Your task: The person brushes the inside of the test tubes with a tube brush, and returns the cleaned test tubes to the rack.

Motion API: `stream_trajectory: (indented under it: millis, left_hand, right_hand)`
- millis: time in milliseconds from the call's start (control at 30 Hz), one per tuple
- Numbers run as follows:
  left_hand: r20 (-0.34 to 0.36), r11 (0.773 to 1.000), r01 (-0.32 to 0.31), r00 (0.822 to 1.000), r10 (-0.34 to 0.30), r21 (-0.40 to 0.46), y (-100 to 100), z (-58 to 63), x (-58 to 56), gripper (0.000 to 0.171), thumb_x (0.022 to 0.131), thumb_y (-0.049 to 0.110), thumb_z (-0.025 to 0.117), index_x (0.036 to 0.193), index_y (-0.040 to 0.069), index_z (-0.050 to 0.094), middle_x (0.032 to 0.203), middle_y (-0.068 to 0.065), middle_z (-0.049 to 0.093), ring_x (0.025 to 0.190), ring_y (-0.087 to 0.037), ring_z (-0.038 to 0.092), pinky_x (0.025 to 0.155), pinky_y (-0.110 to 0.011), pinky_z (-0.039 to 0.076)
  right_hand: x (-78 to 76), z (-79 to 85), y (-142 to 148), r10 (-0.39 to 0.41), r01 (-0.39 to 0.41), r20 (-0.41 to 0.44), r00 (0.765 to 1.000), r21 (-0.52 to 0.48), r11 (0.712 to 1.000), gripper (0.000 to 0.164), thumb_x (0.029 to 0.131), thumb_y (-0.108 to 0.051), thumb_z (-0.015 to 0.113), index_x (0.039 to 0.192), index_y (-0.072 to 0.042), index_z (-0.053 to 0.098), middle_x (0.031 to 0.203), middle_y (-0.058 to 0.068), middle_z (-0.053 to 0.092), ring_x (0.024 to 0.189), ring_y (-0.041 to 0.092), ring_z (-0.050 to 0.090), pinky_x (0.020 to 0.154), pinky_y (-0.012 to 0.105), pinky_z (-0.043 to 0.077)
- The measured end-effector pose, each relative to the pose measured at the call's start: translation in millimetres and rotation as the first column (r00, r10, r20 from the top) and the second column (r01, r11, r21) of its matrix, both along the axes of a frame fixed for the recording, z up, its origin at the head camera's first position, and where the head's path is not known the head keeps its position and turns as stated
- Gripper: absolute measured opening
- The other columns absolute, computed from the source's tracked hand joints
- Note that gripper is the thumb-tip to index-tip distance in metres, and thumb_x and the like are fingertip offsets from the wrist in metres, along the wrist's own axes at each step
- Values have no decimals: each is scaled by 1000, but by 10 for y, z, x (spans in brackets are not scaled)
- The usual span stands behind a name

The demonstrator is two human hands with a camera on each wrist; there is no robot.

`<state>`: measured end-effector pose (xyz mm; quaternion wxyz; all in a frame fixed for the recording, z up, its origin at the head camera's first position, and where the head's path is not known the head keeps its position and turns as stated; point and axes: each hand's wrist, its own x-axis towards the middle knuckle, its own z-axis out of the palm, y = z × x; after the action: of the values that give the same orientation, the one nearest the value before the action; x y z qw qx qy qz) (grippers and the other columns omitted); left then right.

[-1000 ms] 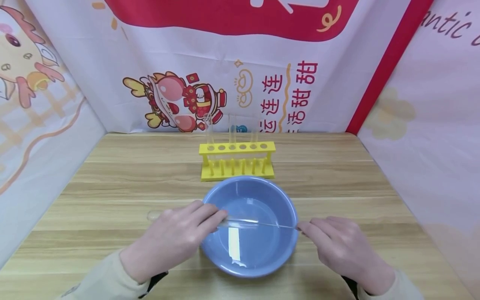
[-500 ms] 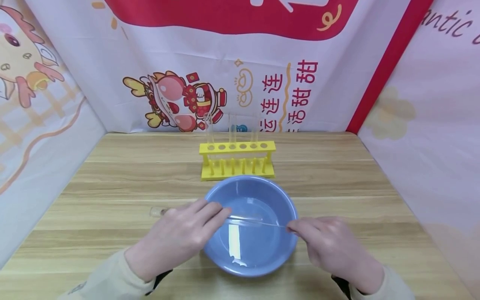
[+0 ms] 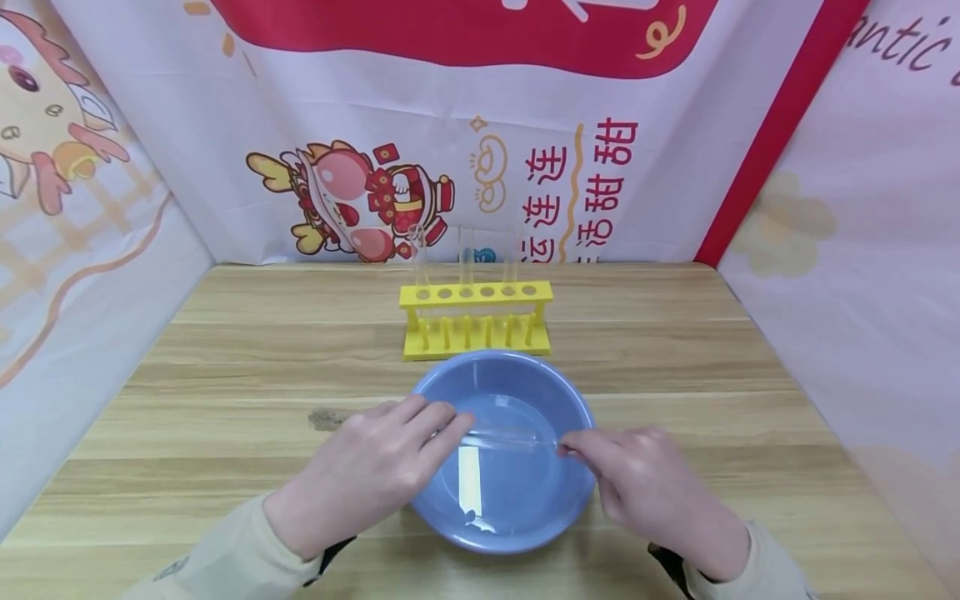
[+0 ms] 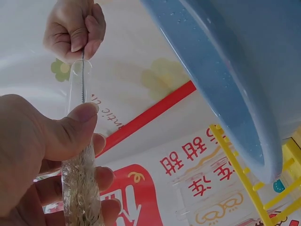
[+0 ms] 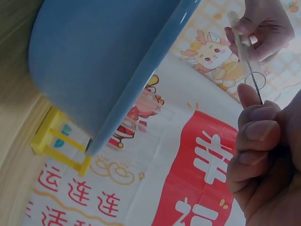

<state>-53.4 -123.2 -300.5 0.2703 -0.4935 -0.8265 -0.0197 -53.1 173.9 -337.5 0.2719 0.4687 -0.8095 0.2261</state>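
Observation:
Over the basin my left hand (image 3: 378, 467) grips a clear glass test tube (image 4: 80, 82), its thumb on one side and fingers curled on the other. The tube's mouth points toward my right hand (image 3: 648, 483), which pinches the thin twisted-wire handle of a test tube brush (image 4: 83, 89). That wire runs in through the mouth. Wet-looking bristles (image 4: 81, 188) fill the tube's lower part, and greyish bristles show at its closed end left of my left hand in the head view. Beneath both hands stands the blue basin (image 3: 502, 542), with water in it.
Behind the basin stands a yellow test tube rack (image 3: 476, 296) holding several upright clear tubes (image 3: 467, 258). The wood-grain table (image 3: 225, 350) extends to both sides, bounded by printed cloth walls (image 3: 480, 92) at the back and sides.
My right hand has moved left toward the left hand, sliding the brush deeper into the tube; less wire shows. Bristles have reached the closed end. My left hand has shifted slightly right.

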Motion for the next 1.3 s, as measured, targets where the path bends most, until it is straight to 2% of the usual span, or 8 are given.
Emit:
stream_trajectory:
  millis: [133,267,500,700,767,867,1100,1300]
  left_hand:
    - [45,1000,-1,999,0,26,-15,4,-8,40,78,6,84,116,3,71,99,-9,69,85,-22,69,62,-31,60]
    - [107,998,-9,994,3,58,-50,-3,-8,40,79,9,84,116,4,71,99,-7,69,84,-20,69,58,-29,59]
    - [187,998,-21,982,9,66,-87,-14,-3,39,79,10,84,116,5,71,98,-5,68,84,-17,67,57,-26,57]
    - [219,999,-24,976,13,48,-97,-22,6,41,79,13,85,117,6,70,100,-5,68,85,-18,68,59,-26,58]
    - [222,999,-26,975,17,37,-104,-29,10,42,79,14,85,118,6,70,101,-5,68,85,-18,67,59,-26,58]
    - [242,999,-34,970,29,17,-112,-36,17,43,79,16,85,119,7,70,101,-4,68,83,-16,67,58,-24,57]
    - [253,999,-35,967,36,-9,-133,-25,52,43,80,15,84,120,10,70,102,-2,68,81,-14,66,53,-16,51]
    - [198,1000,-14,980,13,5,-174,-4,64,41,81,12,83,120,10,70,102,-2,68,82,-15,66,50,-16,50]
  right_hand:
    - [-18,1,-4,-64,65,-55,996,15,998,34,98,-5,33,98,-2,68,81,4,72,54,12,62,48,21,52]
    - [-30,14,-35,-73,79,-219,973,19,997,31,104,-10,41,99,-2,71,81,3,69,49,12,53,43,21,48]
    - [-42,47,-44,-24,70,-527,850,68,995,26,101,1,47,101,3,73,77,9,68,51,17,55,43,25,48]
    - [-58,50,-1,5,86,-648,761,110,990,24,100,-1,49,99,2,73,76,11,70,50,18,56,43,26,46]
    - [-68,41,10,16,88,-666,746,121,989,24,100,-2,50,98,2,73,77,11,69,49,19,54,42,26,45]
    - [-73,37,19,27,94,-678,735,141,985,23,99,-2,50,97,2,73,77,11,68,48,20,52,42,27,44]
    - [-52,110,18,40,94,-655,754,168,981,27,100,-5,46,93,0,71,77,9,68,48,19,52,43,26,45]
    - [-45,122,22,42,74,-595,803,170,983,27,100,-5,44,91,-1,69,76,7,68,48,18,54,43,25,45]
